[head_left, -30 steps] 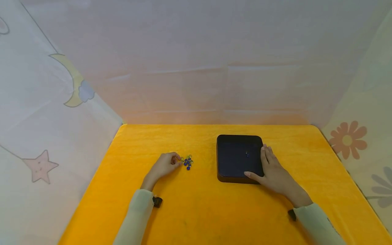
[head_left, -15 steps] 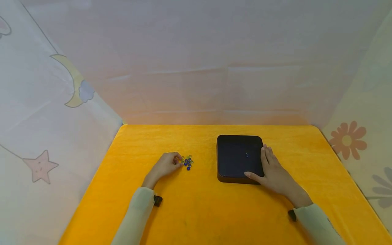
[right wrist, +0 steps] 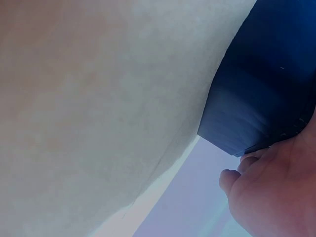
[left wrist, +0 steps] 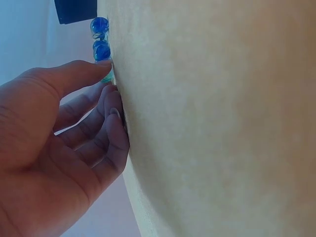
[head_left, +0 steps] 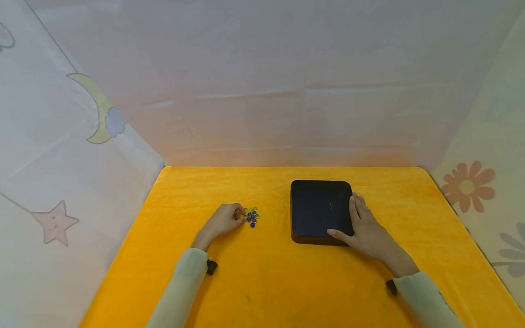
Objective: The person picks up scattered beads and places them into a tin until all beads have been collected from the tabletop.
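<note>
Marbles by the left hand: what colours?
Marbles: mostly blue, some yellow-green; head view shows best.

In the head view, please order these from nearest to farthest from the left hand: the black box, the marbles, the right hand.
1. Marbles: at the fingertips of the left hand.
2. Black box: farther right, mid-table.
3. Right hand: on the box's right edge, farthest.

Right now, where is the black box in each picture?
Head: the black box sits right of middle on the yellow cloth, the right hand resting on its edge.
Left wrist: only a dark corner, top left.
Right wrist: top right.
Shared landmark: the yellow cloth.
</note>
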Motion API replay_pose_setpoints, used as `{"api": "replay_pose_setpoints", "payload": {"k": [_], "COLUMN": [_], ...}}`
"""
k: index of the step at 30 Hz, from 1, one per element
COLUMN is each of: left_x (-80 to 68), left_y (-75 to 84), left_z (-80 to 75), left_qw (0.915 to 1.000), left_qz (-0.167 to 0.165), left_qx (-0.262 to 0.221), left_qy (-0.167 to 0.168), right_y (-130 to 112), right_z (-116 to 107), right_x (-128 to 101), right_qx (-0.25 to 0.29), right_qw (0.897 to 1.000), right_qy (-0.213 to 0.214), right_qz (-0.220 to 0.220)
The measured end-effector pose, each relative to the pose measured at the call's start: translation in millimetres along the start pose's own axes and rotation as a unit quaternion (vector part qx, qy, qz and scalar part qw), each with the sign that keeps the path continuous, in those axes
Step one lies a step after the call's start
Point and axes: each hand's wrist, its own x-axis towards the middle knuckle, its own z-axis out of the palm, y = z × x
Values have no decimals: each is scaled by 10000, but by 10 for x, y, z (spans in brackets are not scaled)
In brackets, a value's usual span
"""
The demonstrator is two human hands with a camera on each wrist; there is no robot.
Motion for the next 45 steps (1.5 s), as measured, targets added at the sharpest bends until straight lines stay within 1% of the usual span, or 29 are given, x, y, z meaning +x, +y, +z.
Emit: {"api": "replay_pose_setpoints", "payload": {"k": [9, 17, 23, 32, 45], "left_x": [5, 7, 9, 15, 21], "left_y": [-17, 2, 5, -13, -47], "left_z": [-4, -9, -3, -7, -26], "left_qw": [10000, 9998, 9995, 9998, 9996], "left_qz": [53, -182, -255, -148, -141], "left_qx": [-4, -78, -162, -140, -217], "left_qy": [-48, -30, -35, -83, -146], "right_y": [8, 11, 9, -7, -27], "right_z": [7, 6, -1, -4, -6], "right_x": [15, 19, 10, 2, -3], "right_qx": [12, -23, -19, 16, -26], "right_qw": [10000, 10000, 10000, 10000, 10000], "right_qy": [-27, -3, 13, 17, 31], "right_qz": [-13, -19, -15, -6, 1]}}
